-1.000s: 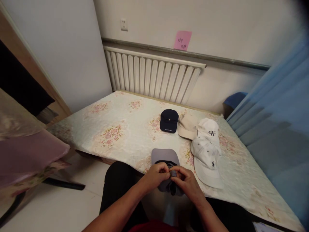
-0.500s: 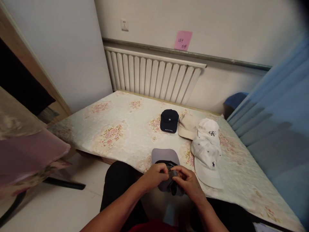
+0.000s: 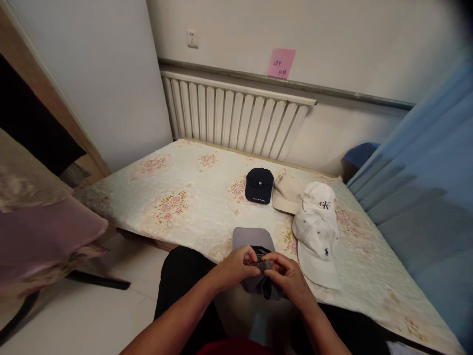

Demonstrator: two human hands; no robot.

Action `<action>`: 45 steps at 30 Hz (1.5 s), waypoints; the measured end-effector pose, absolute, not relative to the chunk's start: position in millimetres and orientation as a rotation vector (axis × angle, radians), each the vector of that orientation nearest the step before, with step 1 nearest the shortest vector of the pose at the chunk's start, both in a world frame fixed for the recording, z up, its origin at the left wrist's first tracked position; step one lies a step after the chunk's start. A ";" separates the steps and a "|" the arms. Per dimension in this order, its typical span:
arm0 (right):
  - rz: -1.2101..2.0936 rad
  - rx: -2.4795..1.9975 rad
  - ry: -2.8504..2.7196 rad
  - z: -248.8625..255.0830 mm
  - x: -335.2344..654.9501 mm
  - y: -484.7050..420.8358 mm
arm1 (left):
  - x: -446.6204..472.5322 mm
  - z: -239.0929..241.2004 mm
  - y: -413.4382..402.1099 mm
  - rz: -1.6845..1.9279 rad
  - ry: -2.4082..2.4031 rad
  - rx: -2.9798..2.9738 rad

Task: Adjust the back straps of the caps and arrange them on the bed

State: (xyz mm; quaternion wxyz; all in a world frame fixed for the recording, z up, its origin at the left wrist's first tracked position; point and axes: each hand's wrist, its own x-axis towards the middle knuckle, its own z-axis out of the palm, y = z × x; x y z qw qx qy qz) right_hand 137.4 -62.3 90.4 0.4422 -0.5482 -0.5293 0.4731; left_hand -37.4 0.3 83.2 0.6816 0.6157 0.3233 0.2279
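Note:
A grey baseball cap [image 3: 251, 237] lies at the bed's near edge, its brim pointing away from me and its dark inside showing. My left hand [image 3: 238, 266] pinches the cap's back strap [image 3: 264, 266] from the left. From the right, my right hand [image 3: 286, 275] grips the same strap, thumb and fingers closed by the buckle area. The two hands almost meet, and the fingers hide part of the strap. Below them hangs a dark loop or strap end [image 3: 266, 288].
On the flowered bed cover [image 3: 207, 197] lie a navy cap [image 3: 259, 186], a beige cap [image 3: 287, 194], a white cap [image 3: 318, 195] and a pale grey cap [image 3: 314, 241]. A radiator [image 3: 229, 116] runs along the wall; a blue curtain [image 3: 417, 162] hangs at right.
My left fingers have shifted slightly on the strap, and the thumb now lies flatter along it. The right hand keeps its grip. The other caps have not moved.

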 end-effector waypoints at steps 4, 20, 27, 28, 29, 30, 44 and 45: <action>1.155 -1.386 -1.341 92.1 137.3 -61.3 | -35.1 89.3 2.3 0.495 0.643 1.332; 1.148 -1.486 -1.332 99.7 134.1 -60.4 | -41.1 89.8 3.8 0.447 0.477 1.123; 1.087 -1.553 -1.391 103.7 133.5 -62.3 | -40.8 87.0 4.8 0.449 0.454 1.060; 1.083 -1.549 -1.398 103.3 133.8 -62.2 | -40.8 87.0 4.7 0.453 0.459 1.055; 1.080 -1.542 -1.402 102.5 134.2 -62.0 | -40.8 86.9 4.6 0.457 0.471 1.050; 1.080 -1.535 -1.402 101.6 134.5 -61.8 | -40.9 86.9 4.5 0.461 0.485 1.045; 1.173 -1.460 -1.407 101.0 138.6 -62.8 | -42.5 85.6 3.9 0.446 0.427 0.938; 1.158 -1.470 -1.412 101.4 139.0 -62.8 | -42.5 85.4 3.7 0.443 0.423 0.932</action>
